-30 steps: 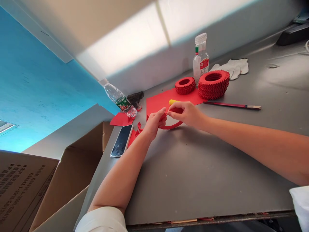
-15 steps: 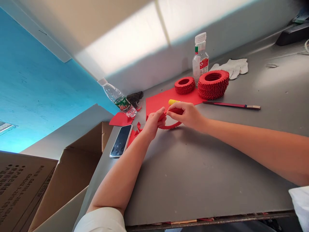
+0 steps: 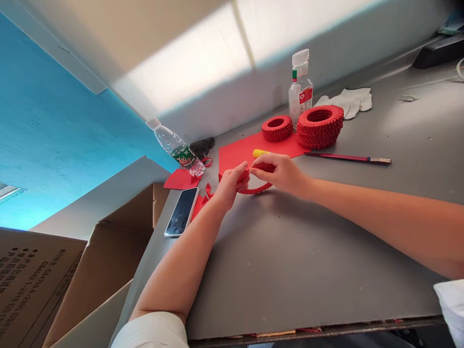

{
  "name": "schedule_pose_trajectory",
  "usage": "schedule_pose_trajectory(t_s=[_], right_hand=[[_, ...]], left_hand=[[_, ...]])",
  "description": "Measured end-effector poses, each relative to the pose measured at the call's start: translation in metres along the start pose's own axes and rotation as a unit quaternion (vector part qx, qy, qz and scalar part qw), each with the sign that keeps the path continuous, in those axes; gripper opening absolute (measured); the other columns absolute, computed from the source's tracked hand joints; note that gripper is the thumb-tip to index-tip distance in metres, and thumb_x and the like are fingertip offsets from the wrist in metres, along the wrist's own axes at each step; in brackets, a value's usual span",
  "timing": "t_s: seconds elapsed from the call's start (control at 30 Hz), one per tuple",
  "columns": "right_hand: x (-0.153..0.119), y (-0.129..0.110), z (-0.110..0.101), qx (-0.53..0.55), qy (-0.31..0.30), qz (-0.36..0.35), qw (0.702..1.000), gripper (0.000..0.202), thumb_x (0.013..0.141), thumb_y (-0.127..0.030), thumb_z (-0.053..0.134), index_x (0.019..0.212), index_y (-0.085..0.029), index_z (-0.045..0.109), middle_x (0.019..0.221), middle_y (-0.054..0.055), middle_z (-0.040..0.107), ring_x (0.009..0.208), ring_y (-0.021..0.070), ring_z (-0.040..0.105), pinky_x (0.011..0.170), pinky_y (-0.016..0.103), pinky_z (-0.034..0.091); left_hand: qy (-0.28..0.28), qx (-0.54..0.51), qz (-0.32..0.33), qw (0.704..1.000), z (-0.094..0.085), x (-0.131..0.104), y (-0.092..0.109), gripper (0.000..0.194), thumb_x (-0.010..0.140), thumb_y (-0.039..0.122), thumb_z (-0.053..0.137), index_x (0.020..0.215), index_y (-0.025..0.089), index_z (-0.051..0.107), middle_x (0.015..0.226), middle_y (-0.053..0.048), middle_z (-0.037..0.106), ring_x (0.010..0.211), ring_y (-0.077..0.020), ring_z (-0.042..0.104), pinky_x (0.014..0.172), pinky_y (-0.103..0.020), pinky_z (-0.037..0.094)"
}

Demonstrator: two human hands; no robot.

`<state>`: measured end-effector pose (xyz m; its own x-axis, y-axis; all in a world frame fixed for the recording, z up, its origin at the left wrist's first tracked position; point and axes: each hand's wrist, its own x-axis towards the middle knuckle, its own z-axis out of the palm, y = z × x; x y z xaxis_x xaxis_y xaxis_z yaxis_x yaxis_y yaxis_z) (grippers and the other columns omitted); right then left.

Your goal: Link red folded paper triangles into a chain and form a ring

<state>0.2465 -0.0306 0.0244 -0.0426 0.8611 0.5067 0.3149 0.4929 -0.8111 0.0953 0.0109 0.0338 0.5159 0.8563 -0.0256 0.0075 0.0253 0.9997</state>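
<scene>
Both hands meet around a thin red folded-paper ring, whose lower curve shows below them. My left hand is closed on the ring's left part, thumb on top. Opposite it, my right hand pinches at the ring's upper side; its fingertips touch near the left thumb and partly hide the paper there. Behind the hands a yellow glue stick lies on a red paper sheet. Two finished-looking red paper rings stand farther back: a smaller ring and a taller ring.
A red-handled knife lies right of the sheet. Clear bottles and a white glove are at the back. At left are a tilted water bottle, a phone, small folded red pieces and an open cardboard box.
Almost nothing differs. Both hands keep their place on the red ring, and the view has shifted only slightly.
</scene>
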Motion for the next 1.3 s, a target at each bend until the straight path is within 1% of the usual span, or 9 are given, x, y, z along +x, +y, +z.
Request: schedule_pose_trajectory(t_s=[0.13, 0.27, 0.57, 0.8, 0.97, 1.13, 1.3], right_hand=[[0.0003, -0.0002, -0.0005, 0.015, 0.000, 0.003, 1.000, 0.020, 0.077, -0.035, 0.053, 0.076, -0.017, 0.063, 0.067, 0.000, 0.056, 0.059, 0.0098, 0.045, 0.056, 0.024, 0.037], [0.0004, 0.0005, -0.0004, 0.019, -0.003, 0.006, 1.000, 0.020, 0.076, -0.035, 0.053, 0.077, -0.017, 0.063, 0.069, 0.001, 0.058, 0.061, 0.0102, 0.047, 0.057, 0.025, 0.037], [0.0003, 0.0007, -0.0006, 0.020, -0.013, 0.003, 1.000, 0.023, 0.077, -0.036, 0.053, 0.079, -0.016, 0.063, 0.072, 0.002, 0.058, 0.061, 0.0104, 0.047, 0.056, 0.024, 0.037], [0.0000, 0.0001, -0.0008, 0.020, -0.016, -0.001, 1.000, 0.023, 0.077, -0.037, 0.052, 0.078, -0.016, 0.063, 0.072, 0.001, 0.057, 0.061, 0.0104, 0.046, 0.056, 0.025, 0.036], [0.0002, -0.0007, -0.0010, 0.030, -0.017, 0.002, 0.999, 0.022, 0.078, -0.036, 0.052, 0.080, -0.016, 0.062, 0.069, 0.000, 0.056, 0.061, 0.0100, 0.045, 0.058, 0.025, 0.036], [-0.0006, -0.0018, -0.0010, 0.017, -0.018, 0.003, 1.000, 0.022, 0.078, -0.036, 0.051, 0.081, -0.017, 0.062, 0.069, 0.000, 0.053, 0.060, 0.0098, 0.043, 0.057, 0.025, 0.034], [-0.0010, -0.0027, -0.0005, 0.004, -0.013, -0.006, 1.000, 0.022, 0.079, -0.035, 0.051, 0.080, -0.017, 0.062, 0.070, 0.000, 0.054, 0.059, 0.0096, 0.043, 0.056, 0.025, 0.035]], left_hand=[[-0.007, 0.004, 0.005, 1.000, -0.0012, 0.0002, -0.0011, 0.046, 0.075, 0.044, 0.053, 0.048, 0.017, 0.028, 0.047, 0.006, 0.020, 0.042, -0.0058, 0.022, 0.043, -0.021, 0.025], [-0.016, 0.006, 0.010, 1.000, -0.0028, 0.0007, -0.0024, 0.045, 0.077, 0.043, 0.051, 0.048, 0.017, 0.028, 0.047, 0.006, 0.020, 0.042, -0.0058, 0.022, 0.044, -0.021, 0.026], [-0.018, 0.006, 0.005, 1.000, -0.0033, 0.0006, -0.0019, 0.044, 0.077, 0.043, 0.052, 0.048, 0.017, 0.031, 0.047, 0.005, 0.023, 0.043, -0.0062, 0.026, 0.044, -0.021, 0.027], [-0.018, 0.004, 0.007, 1.000, -0.0019, 0.0000, -0.0008, 0.045, 0.075, 0.044, 0.054, 0.048, 0.017, 0.029, 0.047, 0.006, 0.022, 0.042, -0.0059, 0.024, 0.044, -0.021, 0.026], [-0.025, 0.005, 0.003, 1.000, -0.0040, 0.0006, -0.0019, 0.045, 0.077, 0.045, 0.050, 0.047, 0.017, 0.029, 0.046, 0.005, 0.023, 0.042, -0.0062, 0.024, 0.044, -0.021, 0.027], [-0.020, 0.000, -0.003, 1.000, -0.0036, -0.0003, -0.0011, 0.045, 0.076, 0.044, 0.051, 0.046, 0.017, 0.030, 0.046, 0.005, 0.024, 0.042, -0.0065, 0.025, 0.044, -0.021, 0.028], [-0.023, 0.001, -0.002, 1.000, -0.0027, -0.0004, 0.0000, 0.045, 0.076, 0.045, 0.052, 0.046, 0.017, 0.030, 0.046, 0.005, 0.023, 0.042, -0.0062, 0.023, 0.044, -0.021, 0.028]])
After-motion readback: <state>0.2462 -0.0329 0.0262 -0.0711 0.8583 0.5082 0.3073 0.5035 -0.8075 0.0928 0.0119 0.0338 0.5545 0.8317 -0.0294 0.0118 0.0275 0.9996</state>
